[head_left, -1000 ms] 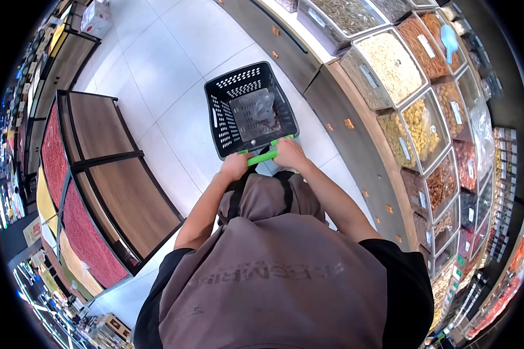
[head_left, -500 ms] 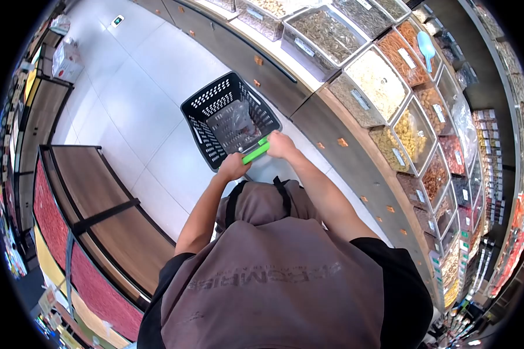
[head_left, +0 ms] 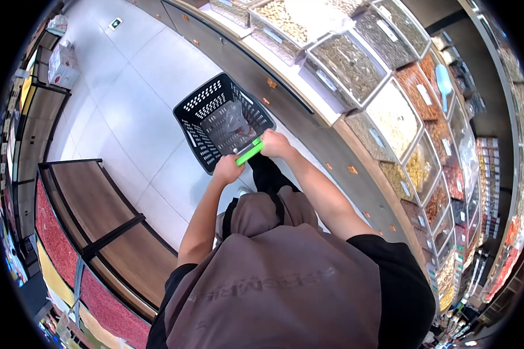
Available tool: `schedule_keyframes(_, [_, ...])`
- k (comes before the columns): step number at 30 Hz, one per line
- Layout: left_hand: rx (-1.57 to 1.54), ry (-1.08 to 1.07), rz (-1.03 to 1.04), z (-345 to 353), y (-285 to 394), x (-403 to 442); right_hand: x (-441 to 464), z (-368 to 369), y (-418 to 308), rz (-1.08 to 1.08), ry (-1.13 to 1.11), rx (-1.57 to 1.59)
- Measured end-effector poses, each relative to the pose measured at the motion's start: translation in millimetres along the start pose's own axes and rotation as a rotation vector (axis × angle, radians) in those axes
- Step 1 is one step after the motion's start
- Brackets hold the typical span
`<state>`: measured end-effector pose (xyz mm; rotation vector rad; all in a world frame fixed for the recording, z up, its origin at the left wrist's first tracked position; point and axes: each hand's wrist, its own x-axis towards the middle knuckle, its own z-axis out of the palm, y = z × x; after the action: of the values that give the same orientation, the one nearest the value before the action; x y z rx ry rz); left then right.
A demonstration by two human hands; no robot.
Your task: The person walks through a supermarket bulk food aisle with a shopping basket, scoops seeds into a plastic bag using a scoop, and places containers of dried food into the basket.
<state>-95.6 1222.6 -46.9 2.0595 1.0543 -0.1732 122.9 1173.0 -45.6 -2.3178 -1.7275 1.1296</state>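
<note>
My left hand (head_left: 228, 170) and my right hand (head_left: 275, 143) are both closed around the green handle (head_left: 250, 152) of a black plastic basket (head_left: 187, 110). The left hand grips the handle's lower left end, the right hand its upper right end. In front of me the basket is held out over the light floor tiles, its opening facing up. A clear plastic bag (head_left: 234, 118) lies inside it; what the bag contains is too small to tell.
Along the right runs a counter (head_left: 317, 139) with clear bins of dried foods and a light blue scoop (head_left: 443, 85). At left stands a wooden display unit (head_left: 128, 262) with red and yellow goods. A white box (head_left: 63, 67) sits further off at upper left.
The view has turned, and the basket with both hands appears further left and more tilted in the frame. A dark trouser leg now shows below the handle. Both hands keep their grip.
</note>
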Motion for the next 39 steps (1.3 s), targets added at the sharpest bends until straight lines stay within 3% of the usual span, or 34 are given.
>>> schedule_keyframes(8, [0.146,0.149,-0.156,-76.2,-39.6,76.9,114.4,-67.2,-22.7,-0.141,0.035,0.126])
schedule_keyframes(10, [0.165,0.05,-0.115,-97.2,-42.9,95.3,132.2,-105.4,-10.2,-0.382,0.22,0.198])
schedule_keyframes(12, [0.179,0.066,-0.107,-112.0,-38.2,106.7,143.5,-155.2,8.7,-0.358,0.551,0.222])
schedule_keyframes(13, [0.188,0.093,-0.113,-120.7,-31.1,110.1,139.9,-184.8,15.1,-0.206,0.627,0.395])
schedule_keyframes(16, [0.208,0.13,-0.181,-130.5,-10.1,130.6,132.2,-258.4,43.1,0.111,1.013,0.381])
schedule_keyframes(19, [0.187,0.178,-0.156,-132.2,-0.7,160.3,148.4,-290.4,86.9,0.303,1.104,0.355])
schedule_keyframes(22, [0.204,0.207,-0.125,-130.5,12.3,179.8,158.9,-276.3,128.0,0.278,1.036,0.267])
schedule_keyframes(26, [0.01,0.255,0.078,-127.8,27.4,216.2,176.0,-249.0,149.7,0.149,1.123,0.27])
schedule_keyframes(28, [-0.045,0.398,0.225,-130.0,41.0,234.9,162.3,-247.8,132.4,0.173,1.21,0.323])
schedule_keyframes(30, [-0.02,0.4,0.274,-138.7,55.1,264.0,142.2,-251.1,119.4,0.191,1.077,0.612])
schedule_keyframes(32, [-0.631,0.102,0.077,-146.4,68.0,299.7,123.4,-228.0,108.8,0.102,1.186,0.659])
schedule_keyframes(34, [-0.887,-0.062,-0.1,-172.0,107.9,334.6,107.4,-200.7,106.7,0.073,1.319,0.479])
schedule_keyframes(36, [-1.13,-0.152,-0.143,-186.8,129.8,373.4,78.9,-182.4,93.8,0.155,1.334,0.468])
schedule_keyframes(39, [-1.04,-0.181,-0.033,-193.6,155.1,424.9,38.1,-161.0,93.0,0.321,1.355,0.447])
